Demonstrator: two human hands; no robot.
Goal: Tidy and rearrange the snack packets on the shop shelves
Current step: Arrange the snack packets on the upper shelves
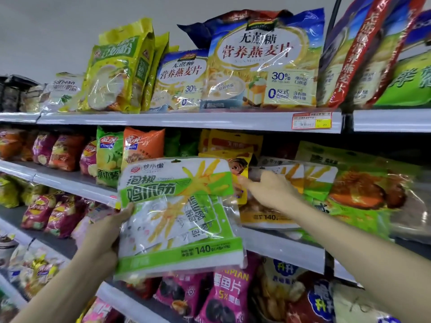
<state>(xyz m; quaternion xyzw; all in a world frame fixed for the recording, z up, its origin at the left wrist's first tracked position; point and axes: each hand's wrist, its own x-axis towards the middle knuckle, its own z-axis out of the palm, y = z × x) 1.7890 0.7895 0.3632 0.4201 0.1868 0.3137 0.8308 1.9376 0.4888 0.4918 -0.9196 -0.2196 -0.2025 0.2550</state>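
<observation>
My left hand [106, 231] grips the left edge of a white-and-green snack packet [179, 215] held upright in front of the middle shelf [279, 248]. My right hand [268, 188] reaches onto that shelf, fingers pinching the edge of a yellow packet [242, 173] with a cartoon face. Behind the hand lies another white-and-green packet [310, 178] of the same kind. A green packet with a reddish picture [363, 192] lies to its right.
The top shelf [186, 121] carries tall oatmeal bags [261, 64] and green-yellow bags [119, 73]. Crisp packets [58, 150] fill the middle shelf's left part. Pink and blue packets [224, 297] stand on the lower shelf. A price tag [311, 120] hangs on the top shelf's edge.
</observation>
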